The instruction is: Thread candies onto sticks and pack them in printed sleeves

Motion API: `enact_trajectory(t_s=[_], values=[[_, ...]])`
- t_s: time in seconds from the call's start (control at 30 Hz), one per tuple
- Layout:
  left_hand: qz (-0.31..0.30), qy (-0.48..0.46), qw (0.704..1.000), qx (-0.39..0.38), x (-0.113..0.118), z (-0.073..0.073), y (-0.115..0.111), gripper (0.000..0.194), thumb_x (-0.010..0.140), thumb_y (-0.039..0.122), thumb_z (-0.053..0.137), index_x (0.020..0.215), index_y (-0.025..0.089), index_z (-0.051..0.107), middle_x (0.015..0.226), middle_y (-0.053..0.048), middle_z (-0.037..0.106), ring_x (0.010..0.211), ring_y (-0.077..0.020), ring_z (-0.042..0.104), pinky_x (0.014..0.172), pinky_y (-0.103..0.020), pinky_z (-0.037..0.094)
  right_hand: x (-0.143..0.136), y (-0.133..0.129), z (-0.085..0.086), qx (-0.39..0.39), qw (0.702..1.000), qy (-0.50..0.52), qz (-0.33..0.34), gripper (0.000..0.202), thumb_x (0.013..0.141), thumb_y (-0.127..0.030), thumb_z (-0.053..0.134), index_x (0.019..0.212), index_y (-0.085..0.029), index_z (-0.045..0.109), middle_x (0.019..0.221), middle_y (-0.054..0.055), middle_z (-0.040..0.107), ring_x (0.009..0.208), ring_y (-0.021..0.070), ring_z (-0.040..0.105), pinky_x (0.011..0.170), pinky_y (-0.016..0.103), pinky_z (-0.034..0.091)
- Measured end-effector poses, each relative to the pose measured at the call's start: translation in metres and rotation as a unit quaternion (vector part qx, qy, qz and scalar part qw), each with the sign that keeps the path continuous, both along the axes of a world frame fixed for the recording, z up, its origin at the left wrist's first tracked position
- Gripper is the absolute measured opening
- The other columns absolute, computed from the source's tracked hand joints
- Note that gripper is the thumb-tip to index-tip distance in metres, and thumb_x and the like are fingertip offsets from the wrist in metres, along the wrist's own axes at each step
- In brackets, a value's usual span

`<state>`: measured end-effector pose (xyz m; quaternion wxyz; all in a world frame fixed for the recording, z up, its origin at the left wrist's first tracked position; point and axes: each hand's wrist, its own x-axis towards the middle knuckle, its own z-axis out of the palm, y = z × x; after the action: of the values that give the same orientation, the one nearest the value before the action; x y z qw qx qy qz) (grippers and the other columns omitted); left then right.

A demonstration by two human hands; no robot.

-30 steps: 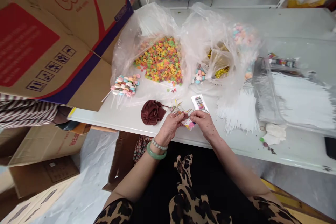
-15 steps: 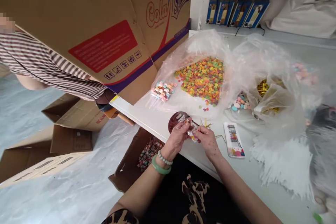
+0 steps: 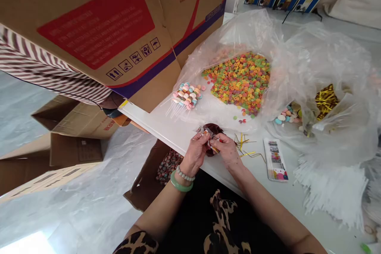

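At the near edge of the white table (image 3: 253, 166), a small clear printed wrapper (image 3: 212, 135) is held between two bare hands, its contents partly hidden by the fingers. The left hand (image 3: 198, 147) pinches it between thumb and fingers; the right hand (image 3: 225, 149) pinches its other side, fingertips close to those of the left. Just beyond and partly behind them lies a dark maroon item (image 3: 214, 129), mostly covered.

Gold twist ties (image 3: 245, 147) lie scattered just to the right of the hands, and past them is a flat printed packet (image 3: 275, 160). Farther back, an open plastic bag (image 3: 196, 63) holds many colorful ring-shaped candies (image 3: 241, 83), a few loose ones near its mouth. Pastel candies on white sticks (image 3: 187, 96) sit at its left side. To the right, another clear bag (image 3: 315, 51) surrounds a bunch of gold ties (image 3: 326, 101), with pastel candies (image 3: 287, 116) beside it. White sticks (image 3: 333, 190) fan out nearer the front. A big cardboard box (image 3: 107, 20) stands at the left, with a person's striped sleeve (image 3: 50, 71) behind it.
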<state>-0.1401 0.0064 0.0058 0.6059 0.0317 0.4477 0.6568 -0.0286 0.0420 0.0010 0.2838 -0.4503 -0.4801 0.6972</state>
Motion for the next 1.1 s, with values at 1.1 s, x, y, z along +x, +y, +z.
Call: enact_trajectory(t_s=[1.1], values=[[0.025,0.049,0.999,0.001,-0.012,-0.006,-0.021,0.030,0.057,0.031,0.086,0.063,0.012,0.064,0.056,0.000,0.059,0.048,-0.0082,0.049,0.050,-0.023,0.040,-0.010,-0.011,0.009,0.073,0.995,-0.063,0.035,0.035,0.073,-0.051,0.065,0.062,-0.021,0.052,0.050,-0.005,0.049,0.047,0.0100,0.044,0.045,0.023,0.037]])
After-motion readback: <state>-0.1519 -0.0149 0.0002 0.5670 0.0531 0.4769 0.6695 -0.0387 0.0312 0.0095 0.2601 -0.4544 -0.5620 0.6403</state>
